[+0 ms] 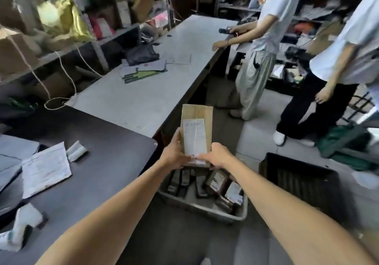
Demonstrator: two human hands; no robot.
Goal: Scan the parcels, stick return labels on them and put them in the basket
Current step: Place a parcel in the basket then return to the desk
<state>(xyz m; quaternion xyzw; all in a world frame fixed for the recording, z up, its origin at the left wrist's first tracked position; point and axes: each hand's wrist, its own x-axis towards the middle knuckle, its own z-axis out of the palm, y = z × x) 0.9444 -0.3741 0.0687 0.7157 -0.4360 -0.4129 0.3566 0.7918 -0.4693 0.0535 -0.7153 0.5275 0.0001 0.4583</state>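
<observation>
both the left hand (174,152) and right hand (218,155) grip the near end of the upright parcel (196,129), held directly above the basket (235,216).

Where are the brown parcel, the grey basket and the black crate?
brown parcel (196,113): head view, on its bare upper brown face.
grey basket (205,207): head view, on its near rim.
black crate (297,182): head view, on its inner wall.

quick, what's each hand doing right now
Left hand: closed on the lower left edge of the brown parcel.
Right hand: closed on the parcel's lower right edge, above the grey bin.
</observation>
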